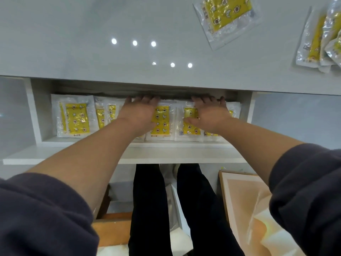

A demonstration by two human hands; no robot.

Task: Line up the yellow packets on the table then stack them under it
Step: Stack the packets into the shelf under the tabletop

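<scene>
The grey bench (92, 34) is the biggest thing here, and the white shelf (166, 154) beneath it takes the stacked stock. Along that shelf runs a row of yellow packets (77, 119), laid flat and side by side to sit tidy. I count at least five faces (overlaps and the arms hide the rest). The left grip (140, 111) and right grip (210, 115) lie open, fingers straight, pressing on the row, probably to square it backward. Left on the bench are a heap (317, 41) of about three and one loose packet (227, 17).
</scene>
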